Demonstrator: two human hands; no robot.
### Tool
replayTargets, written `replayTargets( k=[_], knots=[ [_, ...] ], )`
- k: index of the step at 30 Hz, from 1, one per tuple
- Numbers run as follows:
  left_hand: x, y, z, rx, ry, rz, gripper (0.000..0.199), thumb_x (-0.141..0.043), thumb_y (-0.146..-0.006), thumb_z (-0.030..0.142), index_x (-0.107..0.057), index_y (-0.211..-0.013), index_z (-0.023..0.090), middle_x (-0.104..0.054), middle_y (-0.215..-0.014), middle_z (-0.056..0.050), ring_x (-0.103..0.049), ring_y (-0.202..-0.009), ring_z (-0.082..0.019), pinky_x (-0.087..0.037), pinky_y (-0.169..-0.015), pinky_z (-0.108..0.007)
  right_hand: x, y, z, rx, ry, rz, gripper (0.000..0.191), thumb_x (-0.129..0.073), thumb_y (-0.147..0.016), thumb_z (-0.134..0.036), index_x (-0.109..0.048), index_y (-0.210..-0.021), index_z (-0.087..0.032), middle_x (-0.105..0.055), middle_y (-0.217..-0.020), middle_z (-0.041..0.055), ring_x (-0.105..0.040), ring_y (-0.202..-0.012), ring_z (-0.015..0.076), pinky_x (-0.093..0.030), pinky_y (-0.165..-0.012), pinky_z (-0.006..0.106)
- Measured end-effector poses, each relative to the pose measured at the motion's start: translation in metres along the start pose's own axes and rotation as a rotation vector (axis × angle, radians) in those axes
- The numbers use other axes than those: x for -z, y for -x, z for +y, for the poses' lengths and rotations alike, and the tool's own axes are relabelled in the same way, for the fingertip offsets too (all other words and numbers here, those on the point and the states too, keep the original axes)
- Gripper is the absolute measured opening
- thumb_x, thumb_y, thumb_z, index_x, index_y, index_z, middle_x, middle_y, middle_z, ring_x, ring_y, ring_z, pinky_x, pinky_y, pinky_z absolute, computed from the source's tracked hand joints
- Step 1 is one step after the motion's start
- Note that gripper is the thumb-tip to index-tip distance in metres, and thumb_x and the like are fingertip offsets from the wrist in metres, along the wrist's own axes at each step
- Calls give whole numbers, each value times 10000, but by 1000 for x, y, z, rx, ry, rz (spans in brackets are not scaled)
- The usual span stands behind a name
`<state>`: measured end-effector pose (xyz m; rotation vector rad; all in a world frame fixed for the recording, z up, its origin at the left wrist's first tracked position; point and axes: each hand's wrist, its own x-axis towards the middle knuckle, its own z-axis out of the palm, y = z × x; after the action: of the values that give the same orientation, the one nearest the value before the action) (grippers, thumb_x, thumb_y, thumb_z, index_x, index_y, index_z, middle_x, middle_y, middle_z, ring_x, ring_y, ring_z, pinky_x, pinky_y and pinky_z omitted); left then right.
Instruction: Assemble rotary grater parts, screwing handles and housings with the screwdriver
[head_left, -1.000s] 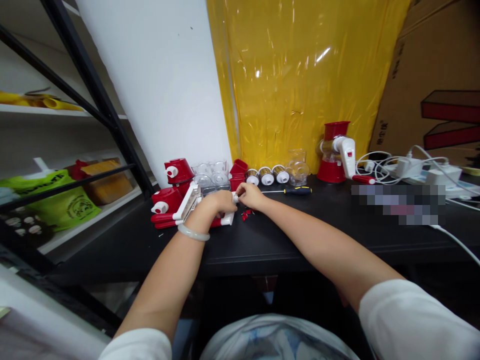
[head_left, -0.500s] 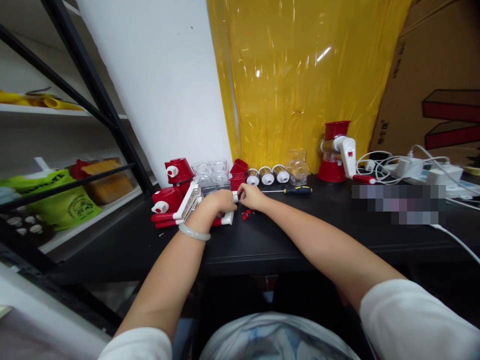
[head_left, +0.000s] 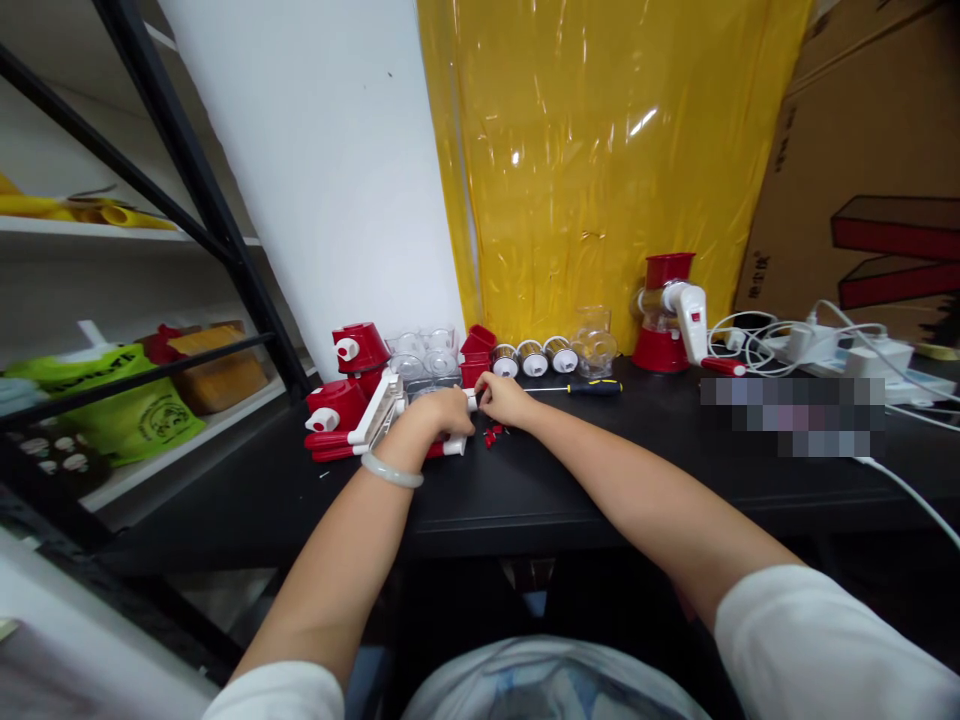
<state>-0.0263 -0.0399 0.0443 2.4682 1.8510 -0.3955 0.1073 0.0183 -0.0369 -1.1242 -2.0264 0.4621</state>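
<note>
My left hand is closed around a white plastic part, mostly hidden in the fingers. Its pale end shows toward my right hand, whose fingertips are pinched at that end; whatever they hold is too small to make out. Just below the right fingers lie several small red pieces. Under and beside the left hand are white crank arms with red handles. A screwdriver with a black and yellow handle lies to the right of my right hand.
Red housings, clear plastic parts and metal drums with white ends line the back of the black table. An assembled red-and-white rotary grater stands at right, beside white cables. A shelf rack stands left.
The view has shifted slightly. Both hands stay together at the white part, with the fingers barely moved; the other things lie as before.
</note>
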Motion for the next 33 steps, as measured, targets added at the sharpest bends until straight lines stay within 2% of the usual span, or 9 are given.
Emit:
replayTargets(
  k=[3, 8, 12, 16, 22, 28, 33],
  knots=[
    [1, 2, 1, 15, 9, -12, 612, -641, -660, 269, -578, -1215, 19, -740, -926, -196, -668, -576, -203, -470, -436, -241, 0, 0, 0, 8, 13, -19, 306, -603, -665, 9, -526, -885, -190, -660, -696, -30, -631, -693, 121, -430, -666, 212],
    [1, 3, 0, 31, 91, -20, 796, -632, -709, 305, -390, -1379, -50, -742, -914, -187, -681, -608, -212, -491, -466, -251, 0, 0, 3, -5, 22, -33, 320, -612, -658, 4, -539, -903, -189, -667, -707, -31, -627, -677, 118, -421, -635, 207],
    [1, 1, -1, 17, 101, -10, 814, -631, -707, 304, -374, -1381, -74, -735, -929, -210, -691, -630, -241, -489, -446, -268, 1, 0, 3, 3, 19, -15, 342, -615, -656, 6, -539, -927, -187, -662, -691, -36, -624, -669, 117, -422, -639, 210],
    [-1, 1, -1, 46, 105, 1, 831, -611, -697, 233, -316, -1411, -73, -731, -936, -217, -688, -601, -241, -476, -423, -272, 1, 0, 3, 21, 22, -11, 322, -621, -664, -11, -539, -920, -188, -660, -693, -36, -625, -674, 118, -424, -652, 214],
    [-3, -4, -3, 33, 139, 11, 746, -600, -737, 287, -388, -1376, -35, -730, -948, -217, -697, -631, -233, -486, -445, -257, 0, 0, 5, 20, 18, -28, 336, -626, -667, -15, -540, -943, -187, -650, -687, -44, -613, -657, 112, -411, -625, 205],
    [-1, -2, -3, 30, 136, 20, 690, -589, -765, 319, -436, -1356, -2, -734, -963, -200, -684, -583, -215, -485, -454, -257, 0, 1, 4, 10, 31, -35, 336, -627, -669, -28, -549, -953, -190, -658, -713, -36, -610, -656, 112, -413, -623, 207],
    [-2, -4, -3, 46, 170, 28, 780, -521, -796, 274, -268, -1441, -85, -716, -978, -259, -688, -588, -268, -500, -458, -319, 1, 0, 5, 29, 41, -11, 311, -624, -682, -40, -550, -942, -193, -667, -726, -30, -620, -693, 123, -423, -659, 220]
  ],
)
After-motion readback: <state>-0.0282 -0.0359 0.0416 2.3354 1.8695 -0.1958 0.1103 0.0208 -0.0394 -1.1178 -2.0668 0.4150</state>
